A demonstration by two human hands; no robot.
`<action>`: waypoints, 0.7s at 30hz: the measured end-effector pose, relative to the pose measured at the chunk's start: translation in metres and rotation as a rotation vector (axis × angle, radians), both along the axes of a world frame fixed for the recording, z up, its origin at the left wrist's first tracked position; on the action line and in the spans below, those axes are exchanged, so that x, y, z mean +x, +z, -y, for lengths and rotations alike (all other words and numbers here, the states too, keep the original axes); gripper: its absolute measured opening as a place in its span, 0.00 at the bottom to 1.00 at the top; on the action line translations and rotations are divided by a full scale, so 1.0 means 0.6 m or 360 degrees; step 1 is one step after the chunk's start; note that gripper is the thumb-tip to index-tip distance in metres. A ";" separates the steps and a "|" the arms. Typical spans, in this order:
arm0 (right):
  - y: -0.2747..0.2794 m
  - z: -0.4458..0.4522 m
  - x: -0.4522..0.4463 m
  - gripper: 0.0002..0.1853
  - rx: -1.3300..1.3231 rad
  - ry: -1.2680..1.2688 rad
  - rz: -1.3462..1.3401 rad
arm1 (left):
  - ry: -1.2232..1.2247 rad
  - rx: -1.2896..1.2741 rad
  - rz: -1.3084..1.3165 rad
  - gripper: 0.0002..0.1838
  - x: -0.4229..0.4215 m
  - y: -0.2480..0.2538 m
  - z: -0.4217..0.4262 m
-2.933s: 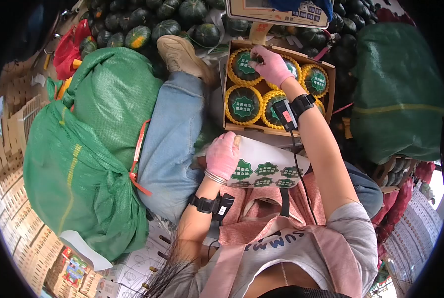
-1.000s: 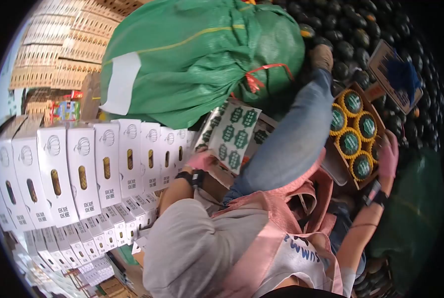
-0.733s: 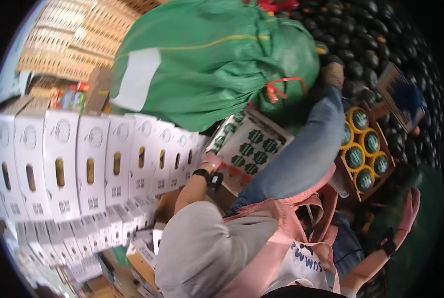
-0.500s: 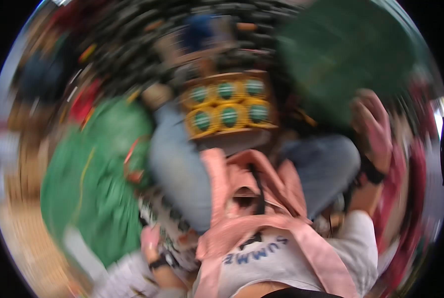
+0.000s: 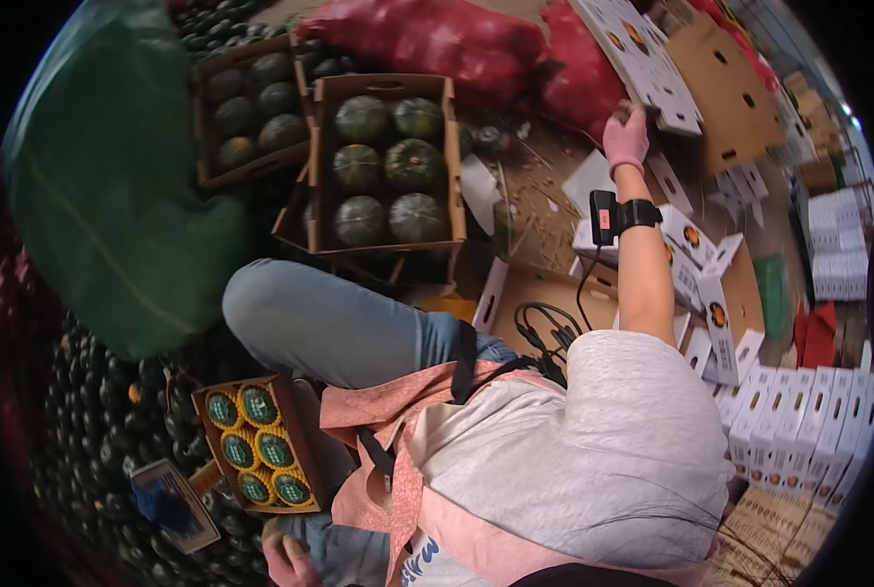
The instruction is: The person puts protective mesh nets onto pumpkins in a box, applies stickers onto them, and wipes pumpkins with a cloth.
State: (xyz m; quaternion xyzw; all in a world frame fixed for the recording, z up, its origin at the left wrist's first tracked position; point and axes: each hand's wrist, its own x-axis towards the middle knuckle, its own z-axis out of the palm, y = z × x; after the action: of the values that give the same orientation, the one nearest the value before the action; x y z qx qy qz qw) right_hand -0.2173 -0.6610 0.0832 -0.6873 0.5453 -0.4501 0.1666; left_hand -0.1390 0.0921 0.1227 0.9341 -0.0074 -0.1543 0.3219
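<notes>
My right hand (image 5: 627, 139), in a pink glove with dark fingertips, is stretched out to the upper right. Its fingers are closed at the lower corner of a white printed carton (image 5: 642, 64). At the bottom left, my left hand (image 5: 290, 560), also pink-gloved, is beside my knee with its fingers curled; what they hold, if anything, is hidden. Just above it stands a cardboard box (image 5: 305, 440) of round green squashes (image 5: 275, 449) in yellow foam nets with green labels.
Ahead, an open box (image 5: 459, 176) holds several bare squashes, with another box (image 5: 202, 127) beside it. Red mesh sacks (image 5: 437, 44) lie behind. A green sheet (image 5: 114, 215) hangs over the squash pile (image 5: 94, 440) on the left. White cartons (image 5: 799, 421) are stacked at right.
My view has swung to the right, so the netted squash box now appears lower left. My right arm has reached out to a white carton. My left hand shows lower in view.
</notes>
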 end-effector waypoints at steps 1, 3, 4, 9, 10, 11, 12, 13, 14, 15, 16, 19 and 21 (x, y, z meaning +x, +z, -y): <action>-0.023 0.012 -0.051 0.16 0.0101 -0.0062 -0.0467 | -0.0260 -0.0110 0.0099 0.09 0.013 -0.008 0.012; -0.081 0.013 -0.142 0.18 0.0642 -0.0093 -0.1123 | -0.0346 -0.0069 -0.0124 0.11 0.030 0.001 0.027; -0.114 0.004 -0.173 0.19 0.0934 -0.0122 -0.1418 | -0.0323 0.0214 -0.0312 0.17 0.039 0.020 0.045; -0.125 -0.100 -0.176 0.23 0.1025 -0.0104 -0.2249 | -0.0537 0.0104 -0.0417 0.14 0.091 0.019 0.092; -0.157 -0.100 -0.158 0.24 0.0977 0.0074 -0.2447 | -0.0440 0.0009 -0.0476 0.13 0.097 0.011 0.085; -0.194 -0.103 -0.139 0.25 0.0910 0.0258 -0.2638 | -0.0389 -0.0021 -0.0405 0.13 0.095 0.003 0.080; -0.234 -0.119 -0.128 0.25 0.0969 0.0611 -0.2473 | -0.0434 0.0037 -0.0382 0.13 0.098 0.005 0.087; -0.249 -0.145 -0.114 0.25 0.1021 0.0959 -0.2293 | -0.0473 0.0093 -0.0361 0.12 0.100 0.007 0.087; -0.254 -0.163 -0.102 0.24 0.1353 0.0911 -0.2460 | -0.0412 -0.0016 -0.0397 0.12 0.098 -0.003 0.076; -0.245 -0.182 -0.087 0.23 0.1677 0.0846 -0.2618 | -0.0441 -0.0020 -0.0394 0.12 0.095 -0.004 0.075; -0.297 -0.185 -0.102 0.22 0.1547 0.0807 -0.2751 | -0.0403 0.0037 -0.0419 0.11 0.089 0.001 0.076; -0.387 -0.157 -0.126 0.18 0.1264 0.0764 -0.2976 | -0.0347 0.0147 -0.0426 0.11 0.076 0.006 0.059; -0.334 -0.128 -0.099 0.12 0.1020 0.0978 -0.2928 | -0.0357 0.0203 -0.0412 0.12 0.074 0.010 0.048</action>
State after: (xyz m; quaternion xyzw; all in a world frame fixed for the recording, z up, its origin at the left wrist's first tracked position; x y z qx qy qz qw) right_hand -0.2768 -0.5842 -0.1171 -0.8000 0.3567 0.4815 -0.0325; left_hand -0.0947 0.0630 0.1289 0.9183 -0.0603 -0.3083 0.2411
